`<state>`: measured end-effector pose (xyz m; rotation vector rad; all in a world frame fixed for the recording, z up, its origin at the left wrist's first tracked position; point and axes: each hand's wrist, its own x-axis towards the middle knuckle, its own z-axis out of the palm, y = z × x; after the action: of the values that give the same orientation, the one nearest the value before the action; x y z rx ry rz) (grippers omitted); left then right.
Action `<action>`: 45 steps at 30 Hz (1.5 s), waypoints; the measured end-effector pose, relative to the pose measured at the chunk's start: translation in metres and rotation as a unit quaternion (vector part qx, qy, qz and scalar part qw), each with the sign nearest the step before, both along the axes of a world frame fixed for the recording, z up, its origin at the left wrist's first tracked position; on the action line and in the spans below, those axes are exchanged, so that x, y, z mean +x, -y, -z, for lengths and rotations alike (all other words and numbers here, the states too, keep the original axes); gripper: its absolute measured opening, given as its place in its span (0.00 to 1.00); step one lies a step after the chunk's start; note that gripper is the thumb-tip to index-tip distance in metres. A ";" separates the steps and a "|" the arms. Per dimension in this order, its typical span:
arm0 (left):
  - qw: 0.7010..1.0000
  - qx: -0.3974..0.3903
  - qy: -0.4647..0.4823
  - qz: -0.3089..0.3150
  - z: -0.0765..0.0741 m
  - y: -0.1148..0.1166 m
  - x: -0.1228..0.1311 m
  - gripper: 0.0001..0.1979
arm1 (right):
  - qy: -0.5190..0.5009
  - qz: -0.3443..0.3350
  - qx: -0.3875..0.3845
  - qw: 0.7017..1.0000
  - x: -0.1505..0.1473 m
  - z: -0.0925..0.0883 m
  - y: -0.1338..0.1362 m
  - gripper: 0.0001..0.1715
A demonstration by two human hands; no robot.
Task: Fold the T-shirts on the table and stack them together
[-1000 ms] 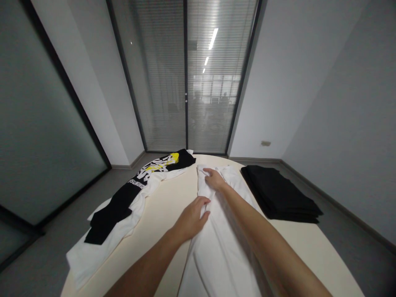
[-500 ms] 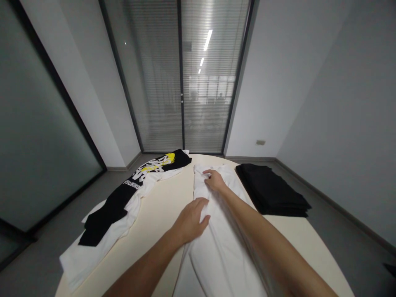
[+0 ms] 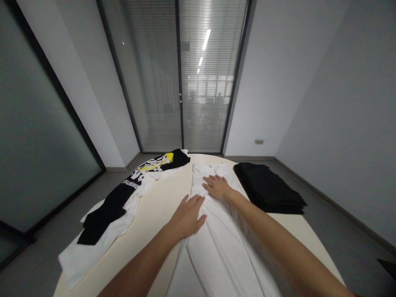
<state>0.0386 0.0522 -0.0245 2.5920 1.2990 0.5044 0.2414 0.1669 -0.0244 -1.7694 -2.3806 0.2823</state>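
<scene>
A white garment (image 3: 221, 243), folded into a long strip, runs from the near edge of the view toward the far side of the table. My left hand (image 3: 188, 216) rests on its left edge, fingers apart and thumb out over the cloth. Farther up, my right hand (image 3: 217, 186) lies on the white fabric with its fingers spread. Neither hand grips anything. Small creases show in the cloth around the fingers. My right forearm covers part of the garment's right side.
Black and white printed shirts (image 3: 119, 200) lie along the left side of the pale round table (image 3: 154, 218). A folded black stack of cloth (image 3: 267, 187) sits at the right. Glass panels with blinds (image 3: 154, 82) stand beyond the table.
My right hand has come slightly nearer and flattened, its bent fingers now spread on the cloth. My left hand has shifted a little left, its fingers wider apart.
</scene>
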 end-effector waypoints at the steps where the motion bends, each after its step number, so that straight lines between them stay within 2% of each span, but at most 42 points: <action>1: 1.000 -0.002 -0.005 -0.002 -0.001 -0.002 -0.002 0.27 | 0.001 0.004 -0.021 1.000 -0.001 0.003 0.001 0.35; 4: 1.000 -0.003 -0.012 -0.011 0.001 -0.011 -0.009 0.27 | -0.005 0.021 -0.053 0.998 -0.005 0.009 -0.001 0.38; 9: 0.999 0.007 0.017 -0.037 0.012 -0.024 -0.017 0.27 | -0.005 0.039 -0.061 0.997 -0.012 0.011 -0.017 0.40; 15: 0.992 0.047 0.076 -0.090 0.016 -0.021 -0.019 0.25 | -0.001 0.054 -0.041 0.998 -0.012 0.017 -0.045 0.40; 19: 0.992 0.013 0.023 -0.120 0.007 -0.015 -0.022 0.24 | -0.002 0.060 -0.021 0.998 -0.007 0.021 -0.060 0.40; 23: 0.977 -0.008 -0.050 -0.206 -0.013 -0.008 -0.020 0.18 | -0.005 0.060 -0.007 0.998 -0.006 0.019 -0.062 0.39; 27: 0.959 -0.070 -0.127 -0.242 -0.034 0.005 -0.018 0.14 | -0.009 0.039 0.059 0.997 -0.007 0.013 -0.044 0.34; 29: 0.952 -0.117 -0.156 -0.234 -0.044 0.012 -0.020 0.16 | -0.015 0.018 0.102 0.995 -0.006 0.007 -0.029 0.30; 32: 0.945 -0.168 -0.199 -0.198 -0.058 0.025 -0.027 0.21 | -0.027 -0.024 0.124 0.992 -0.004 -0.003 -0.002 0.26; 34: 0.943 -0.187 -0.214 -0.175 -0.065 0.034 -0.034 0.23 | -0.036 -0.055 0.119 0.991 -0.001 -0.010 0.017 0.24; 39: 0.941 -0.235 -0.202 -0.136 -0.074 0.051 -0.054 0.20 | -0.035 -0.106 0.075 0.991 0.003 -0.017 0.066 0.22; 42: 0.938 -0.256 -0.186 -0.139 -0.079 0.053 -0.063 0.19 | -0.035 -0.142 0.027 0.989 0.005 -0.013 0.091 0.26; 45: 0.940 -0.297 -0.129 -0.112 -0.084 0.051 -0.070 0.18 | -0.036 -0.130 -0.005 0.991 0.006 -0.008 0.111 0.34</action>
<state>-0.0313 0.0015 0.0597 2.0586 1.5417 -0.1924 0.2474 0.0564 -0.0160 -1.4251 -2.5596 0.3844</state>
